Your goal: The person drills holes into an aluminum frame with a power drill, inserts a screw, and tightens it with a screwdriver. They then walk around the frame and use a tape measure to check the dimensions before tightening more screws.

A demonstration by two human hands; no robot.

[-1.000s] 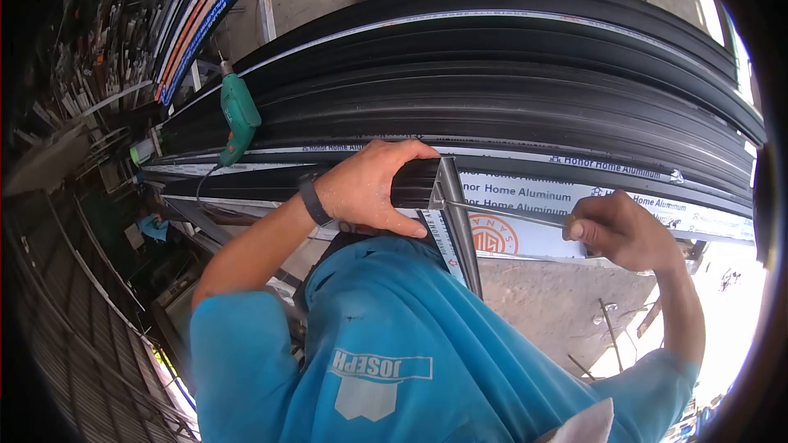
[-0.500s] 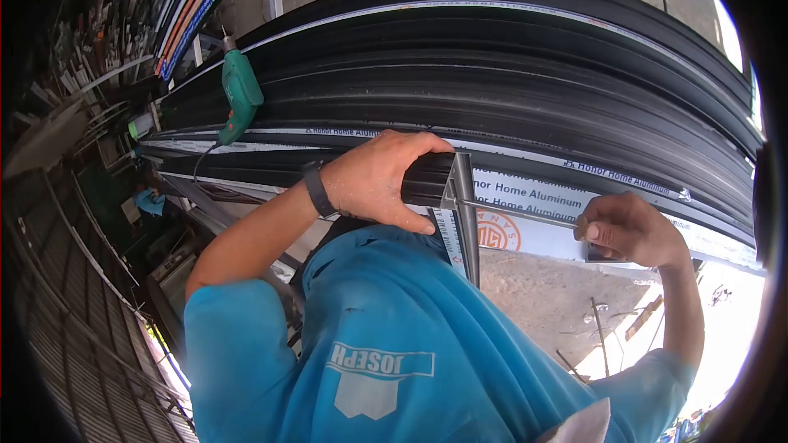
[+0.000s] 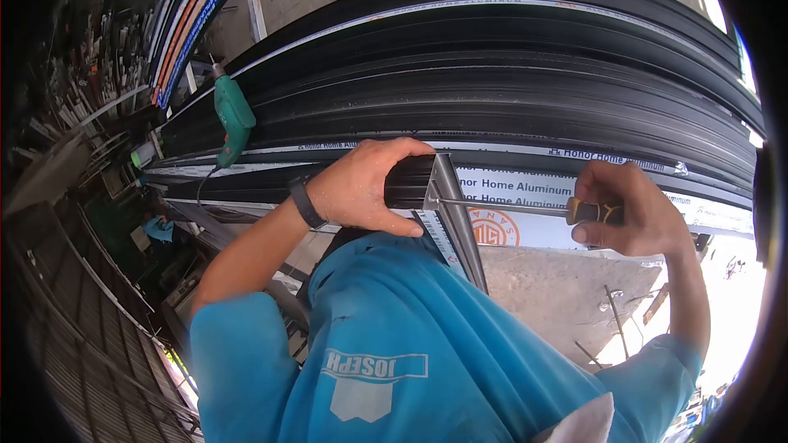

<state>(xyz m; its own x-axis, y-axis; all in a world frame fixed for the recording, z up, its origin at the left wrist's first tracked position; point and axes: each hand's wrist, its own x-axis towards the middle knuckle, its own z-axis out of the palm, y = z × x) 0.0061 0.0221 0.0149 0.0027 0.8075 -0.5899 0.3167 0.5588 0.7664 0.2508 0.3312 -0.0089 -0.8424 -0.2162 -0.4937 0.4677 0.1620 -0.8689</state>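
Note:
My left hand [image 3: 357, 184], with a dark band on its wrist, wraps round the end of a black aluminum profile [image 3: 408, 188]. A second black profile [image 3: 464, 234] crosses against that end and slants down towards my shirt. In my right hand [image 3: 644, 209] is the dark and yellow handle of a screwdriver [image 3: 525, 208], with thumb and fingers around it. Its long shaft runs level to the left, and the tip meets the crossing profile near the joint. Whether a screw sits at the tip is too small to tell.
A green power drill [image 3: 234, 119] lies on the stacked black profiles [image 3: 492, 73] to the left, its cord trailing down. White printed film [image 3: 525, 188] covers the nearer profiles. More wrapped profiles [image 3: 193, 28] stand at upper left. Thin rods [image 3: 614, 320] rise from the floor at right.
My right fingers have loosened and shifted on the screwdriver, so more of its handle shows. The tip stays at the joint. The view has shifted slightly; my left hand keeps its hold.

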